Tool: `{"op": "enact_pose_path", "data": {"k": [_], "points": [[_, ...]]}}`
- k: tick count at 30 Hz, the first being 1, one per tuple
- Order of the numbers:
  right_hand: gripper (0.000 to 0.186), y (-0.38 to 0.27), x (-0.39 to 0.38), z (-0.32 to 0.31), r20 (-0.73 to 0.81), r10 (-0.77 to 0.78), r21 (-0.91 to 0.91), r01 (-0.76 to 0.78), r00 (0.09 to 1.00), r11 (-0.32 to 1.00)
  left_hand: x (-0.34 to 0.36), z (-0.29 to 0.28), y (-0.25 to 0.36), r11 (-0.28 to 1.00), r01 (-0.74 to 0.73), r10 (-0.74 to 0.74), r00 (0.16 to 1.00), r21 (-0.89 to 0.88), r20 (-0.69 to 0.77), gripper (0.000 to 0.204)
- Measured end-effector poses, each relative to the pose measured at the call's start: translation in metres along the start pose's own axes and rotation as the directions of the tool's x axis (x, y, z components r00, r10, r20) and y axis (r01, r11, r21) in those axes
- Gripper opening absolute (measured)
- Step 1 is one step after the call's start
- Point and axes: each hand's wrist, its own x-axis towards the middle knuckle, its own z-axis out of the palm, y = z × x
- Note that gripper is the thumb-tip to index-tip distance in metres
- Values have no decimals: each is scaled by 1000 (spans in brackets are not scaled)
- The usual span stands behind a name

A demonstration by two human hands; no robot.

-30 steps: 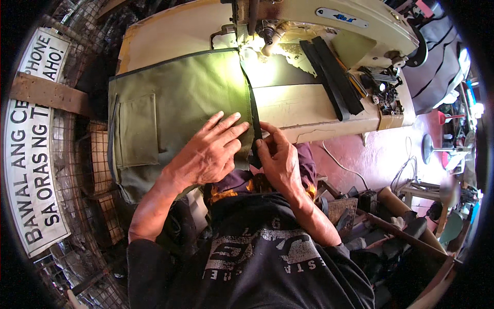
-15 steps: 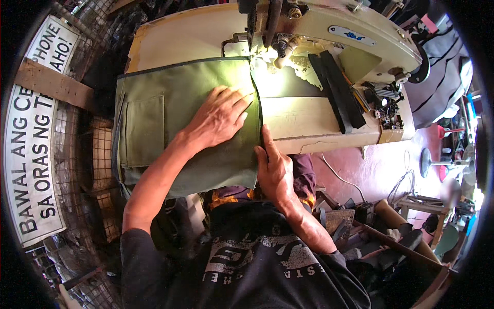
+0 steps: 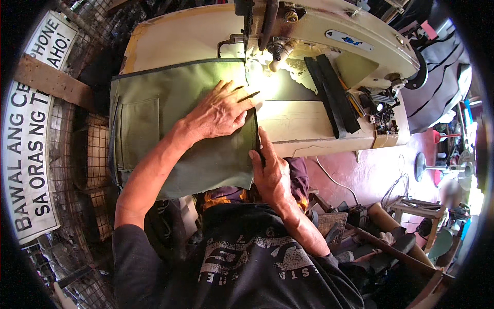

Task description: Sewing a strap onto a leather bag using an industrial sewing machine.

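Note:
A green fabric panel (image 3: 190, 165) with dark edging and a patch pocket (image 3: 139, 126) lies across the bed of a sewing machine (image 3: 314, 33). Its top right corner is at the lit needle area. Palm down on the panel, my left hand (image 3: 218, 110) has its fingers spread, the fingertips at the black binding (image 3: 255, 116) on the right edge. Lower along that edge, my right hand (image 3: 271, 172) takes the border between thumb and outstretched index finger. The needle tip is lost in the glare.
Black strips (image 3: 332, 95) lie on the machine table to the right, beside pencils and a tray of small metal parts (image 3: 380, 113). A wire mesh wall with a white sign (image 3: 31, 165) stands at left. Wooden frames and clutter (image 3: 381, 237) fill the lower right.
My left hand has slid slightly right over the panel, its fingertips now at the bound edge. My right hand keeps its place on the border. The whole view has shifted a little.

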Motion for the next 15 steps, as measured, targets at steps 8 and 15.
{"op": "enact_pose_path", "data": {"k": [8,15], "points": [[51,-5,5,-12,110,229,66,-237,967,969,-4,-3,-2,999,-3,3,1000,-52,2,41],[45,-2,-2,-8,51,190,65,-193,981,979,-5,0,-3,998,16,-16,1000,-68,-3,40]]}}
